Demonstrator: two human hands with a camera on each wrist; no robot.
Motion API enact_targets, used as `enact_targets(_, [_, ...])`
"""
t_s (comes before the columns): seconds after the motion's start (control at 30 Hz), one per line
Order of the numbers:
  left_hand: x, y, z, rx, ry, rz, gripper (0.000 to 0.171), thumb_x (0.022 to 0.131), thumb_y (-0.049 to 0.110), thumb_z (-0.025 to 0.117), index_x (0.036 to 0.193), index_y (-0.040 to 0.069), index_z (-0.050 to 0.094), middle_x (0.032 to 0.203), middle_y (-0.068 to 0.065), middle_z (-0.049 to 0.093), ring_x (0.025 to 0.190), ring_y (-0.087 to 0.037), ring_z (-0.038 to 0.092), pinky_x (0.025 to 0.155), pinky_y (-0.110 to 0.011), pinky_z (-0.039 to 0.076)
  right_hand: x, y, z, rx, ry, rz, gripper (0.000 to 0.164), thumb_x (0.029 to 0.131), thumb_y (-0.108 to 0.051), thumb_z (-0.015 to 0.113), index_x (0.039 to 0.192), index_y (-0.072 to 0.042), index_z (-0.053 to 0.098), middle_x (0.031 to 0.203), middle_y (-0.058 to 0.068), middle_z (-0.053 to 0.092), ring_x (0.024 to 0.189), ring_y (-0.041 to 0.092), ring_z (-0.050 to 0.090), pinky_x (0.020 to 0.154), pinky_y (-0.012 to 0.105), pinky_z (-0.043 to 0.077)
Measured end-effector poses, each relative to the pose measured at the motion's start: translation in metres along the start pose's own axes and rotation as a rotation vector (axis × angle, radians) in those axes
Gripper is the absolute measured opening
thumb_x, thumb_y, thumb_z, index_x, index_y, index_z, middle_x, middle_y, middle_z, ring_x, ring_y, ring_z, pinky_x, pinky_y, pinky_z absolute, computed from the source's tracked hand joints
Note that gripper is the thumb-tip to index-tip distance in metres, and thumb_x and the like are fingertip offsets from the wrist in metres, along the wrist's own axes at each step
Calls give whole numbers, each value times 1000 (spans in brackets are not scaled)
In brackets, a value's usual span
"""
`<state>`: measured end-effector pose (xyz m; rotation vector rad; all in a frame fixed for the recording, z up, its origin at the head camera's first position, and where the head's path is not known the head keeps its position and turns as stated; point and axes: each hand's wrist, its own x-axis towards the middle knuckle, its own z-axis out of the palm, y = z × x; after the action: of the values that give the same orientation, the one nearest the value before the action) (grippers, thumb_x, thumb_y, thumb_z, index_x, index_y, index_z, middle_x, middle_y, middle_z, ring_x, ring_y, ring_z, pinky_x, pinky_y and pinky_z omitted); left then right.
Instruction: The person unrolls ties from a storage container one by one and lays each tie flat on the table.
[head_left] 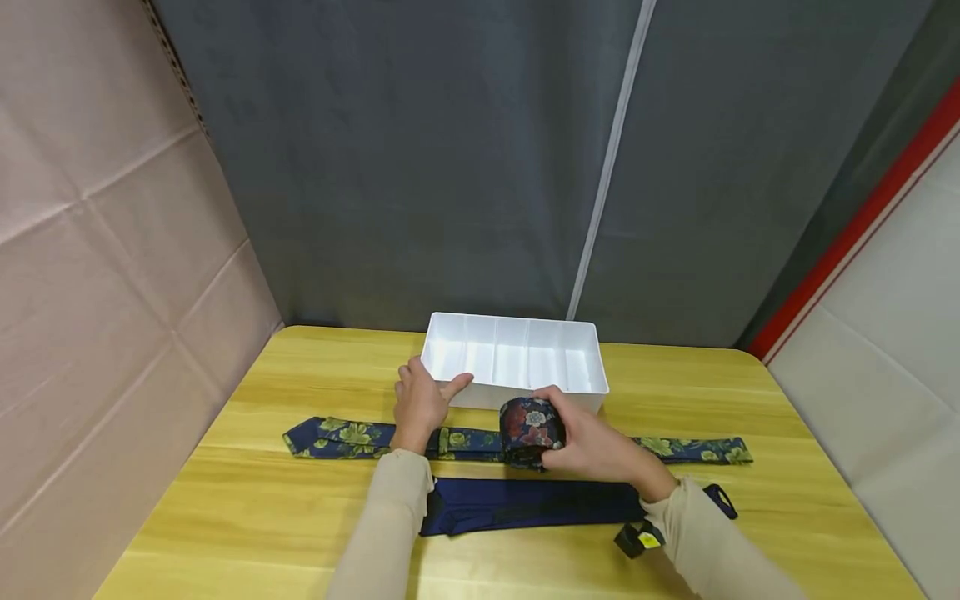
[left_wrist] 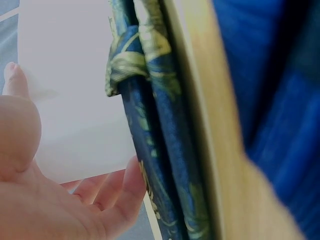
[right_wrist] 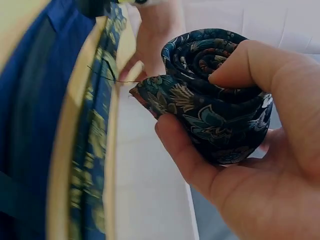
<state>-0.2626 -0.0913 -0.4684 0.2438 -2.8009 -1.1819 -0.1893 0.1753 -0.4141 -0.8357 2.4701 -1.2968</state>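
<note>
plain blue tie (head_left: 536, 502) nearest, on table (head_left: 247, 500). my right grip (head_left: 596, 442) holds rolled tie (head_left: 525, 429) just before white box (head_left: 480, 397); left grip (head_left: 422, 408) spread wide at box corner. likely boxing step: next calls for lifting, lowering inside.

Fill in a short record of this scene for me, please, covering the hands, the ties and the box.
Right hand: holds the rolled floral tie
Rolled tie detail: coiled, pointed end sticking out in the right wrist view
Left hand: at the near left corner of the white box
White box: open-topped, divided into compartments
Patterned blue tie: laid lengthwise in front of the box, yellow-green flowers
Plain navy tie: laid lengthwise, nearer the person
Surface: yellow wood-grain table
</note>
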Motion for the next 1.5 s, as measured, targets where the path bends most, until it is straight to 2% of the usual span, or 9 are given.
enact_targets(0.2, [1, 2, -1, -6, -6, -4, 106, 82, 73, 68, 151, 3, 29, 138, -23, 40, 120, -44, 46, 82, -54, 48, -20, 0, 18, 73, -47, 43, 73, 83, -5, 75, 145, -20, 39, 136, 9, 55, 111, 15, 63, 87, 28, 56])
enact_targets(0.33, [1, 2, -2, -7, -7, -10, 108, 81, 75, 67, 152, 3, 28, 140, -23, 39, 122, -43, 46, 84, -55, 48, -31, -2, 31, 136, -108, 56, 71, 83, -5, 74, 142, -22, 39, 135, 8, 55, 110, 14, 64, 87, 27, 56])
enact_targets(0.53, [1, 1, -2, -12, -15, -10, 109, 81, 75, 67, 152, 3, 27, 142, -23, 38, 123, -43, 45, 87, -56, 48, -41, 0, 49, 231, -188, 29, 67, 84, -2, 75, 137, -23, 39, 132, 6, 58, 109, 11, 65, 89, 26, 56])
enact_targets(0.77, [0, 2, -2, -12, -11, -8, 106, 83, 71, 69, 153, 3, 27, 139, -22, 39, 121, -42, 45, 86, -54, 48, -49, 6, 67, 153, -213, -21, 66, 81, -7, 79, 133, -25, 42, 127, 2, 59, 109, 4, 62, 90, 24, 54])
enact_targets(0.9, [1, 2, -2, -6, -8, -3, 108, 82, 73, 68, 152, 3, 27, 137, -22, 41, 119, -42, 46, 82, -51, 48, -52, 7, 72, 169, -244, -21, 63, 83, -9, 79, 133, -24, 43, 126, -1, 60, 109, 3, 62, 89, 23, 54])
enact_targets(1.03, [1, 1, -1, -3, -8, -1, 107, 82, 73, 68, 152, 3, 27, 137, -22, 41, 120, -42, 47, 81, -51, 48, -55, 7, 75, 184, -291, 1, 59, 86, -14, 78, 132, -24, 42, 123, -5, 63, 107, 0, 63, 85, 22, 54])
enact_targets(1.27, [2, 0, 1, -7, -16, -15, 107, 82, 72, 70, 152, 3, 27, 139, -22, 40, 121, -42, 46, 84, -54, 48, -57, 5, 76, 159, -325, 40, 57, 88, -18, 78, 131, -25, 42, 119, -10, 63, 104, -2, 63, 82, 21, 54])
enact_targets(1.5, [2, -2, 0, -5, -17, -18, 106, 83, 70, 70, 152, 3, 27, 140, -23, 38, 123, -44, 45, 89, -57, 48, -59, 2, 75, 83, -341, 96, 56, 87, -29, 80, 129, -28, 44, 112, -15, 61, 98, -6, 60, 76, 21, 52])
